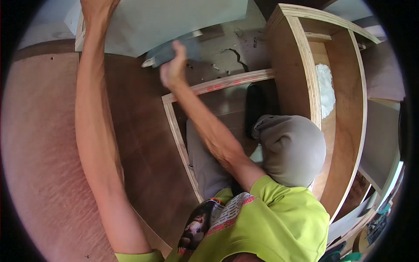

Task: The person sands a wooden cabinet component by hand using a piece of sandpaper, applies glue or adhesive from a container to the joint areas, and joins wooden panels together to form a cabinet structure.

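Note:
My right hand (173,67) is closed on a blurred grey, flat thing with pale ends (168,51), its thumb pointing up; motion smear hides what kind it is. The grey thing is beside the lower edge of a large pale panel (174,24), and I cannot tell if they touch. At the far left my left arm stretches to the top edge of the picture, past the panel's left end. Only the back part of my left hand (99,6) shows there; its fingers are cut off.
Plywood edging (224,83) with reddish marks crosses in front of my legs. An upright plywood cabinet frame (312,78) with crumpled white material (325,91) inside stands to the right. Small scraps and a dark strip (238,57) lie beyond. A reddish-brown board (48,153) spans the left.

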### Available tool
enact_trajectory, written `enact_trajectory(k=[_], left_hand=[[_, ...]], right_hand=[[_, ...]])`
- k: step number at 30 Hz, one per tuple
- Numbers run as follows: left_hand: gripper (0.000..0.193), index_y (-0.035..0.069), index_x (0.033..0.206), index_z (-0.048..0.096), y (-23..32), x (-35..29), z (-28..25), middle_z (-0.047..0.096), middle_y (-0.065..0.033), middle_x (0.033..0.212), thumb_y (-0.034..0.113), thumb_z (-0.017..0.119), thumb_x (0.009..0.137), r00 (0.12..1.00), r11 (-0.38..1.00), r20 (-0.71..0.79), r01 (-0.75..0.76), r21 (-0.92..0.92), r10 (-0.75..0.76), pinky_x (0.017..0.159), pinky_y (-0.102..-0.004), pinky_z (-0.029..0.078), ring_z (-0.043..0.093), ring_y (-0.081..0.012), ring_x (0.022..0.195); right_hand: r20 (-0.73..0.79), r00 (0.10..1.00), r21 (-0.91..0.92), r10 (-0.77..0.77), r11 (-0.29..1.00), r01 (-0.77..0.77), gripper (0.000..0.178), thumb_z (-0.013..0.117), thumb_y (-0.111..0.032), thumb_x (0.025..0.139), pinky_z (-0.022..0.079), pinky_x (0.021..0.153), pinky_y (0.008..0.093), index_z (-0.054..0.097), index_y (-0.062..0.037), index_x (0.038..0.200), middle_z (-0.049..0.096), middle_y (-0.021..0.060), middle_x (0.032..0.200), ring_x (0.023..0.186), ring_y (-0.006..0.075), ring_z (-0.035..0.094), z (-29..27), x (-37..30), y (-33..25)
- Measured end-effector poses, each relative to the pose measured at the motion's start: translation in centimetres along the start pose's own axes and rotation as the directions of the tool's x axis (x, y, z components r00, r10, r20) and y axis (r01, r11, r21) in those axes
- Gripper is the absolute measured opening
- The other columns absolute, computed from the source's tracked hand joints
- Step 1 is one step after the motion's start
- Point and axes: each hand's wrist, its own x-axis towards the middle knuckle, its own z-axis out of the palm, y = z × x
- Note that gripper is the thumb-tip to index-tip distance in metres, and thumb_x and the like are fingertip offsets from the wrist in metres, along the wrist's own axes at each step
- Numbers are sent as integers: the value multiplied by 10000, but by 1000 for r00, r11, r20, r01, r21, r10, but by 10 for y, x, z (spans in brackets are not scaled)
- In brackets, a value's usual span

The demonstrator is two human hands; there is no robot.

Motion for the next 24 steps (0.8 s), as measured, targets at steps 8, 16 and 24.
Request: enact_trajectory(k=[8,16,24], left_hand=[[302,-23,1012,654,-14,2,23,698,-189,870,242,592,881,1000,999,-26,-14,28,15,765,-365,524,680,-287,822],[277,-10,1004,654,-5,6,26,694,-181,847,227,587,877,998,999,-29,-50,1,50,751,-367,523,682,-296,808],[272,0,1009,656,-3,2,8,693,-185,834,225,585,874,998,999,-67,-9,49,13,735,-377,528,684,-298,796]], right_hand=[[78,996,9,52,999,-52,300,500,-334,937,402,979,368,564,-81,1087,609,40,1073,1035,192,566,13,-19,-7],[40,995,102,96,990,-100,341,515,-313,918,418,998,394,556,-52,1133,620,70,1117,1086,221,580,14,-15,5],[71,982,98,175,979,-181,293,519,-283,913,409,993,368,578,-52,1084,624,57,1083,1060,212,580,8,-24,14]])
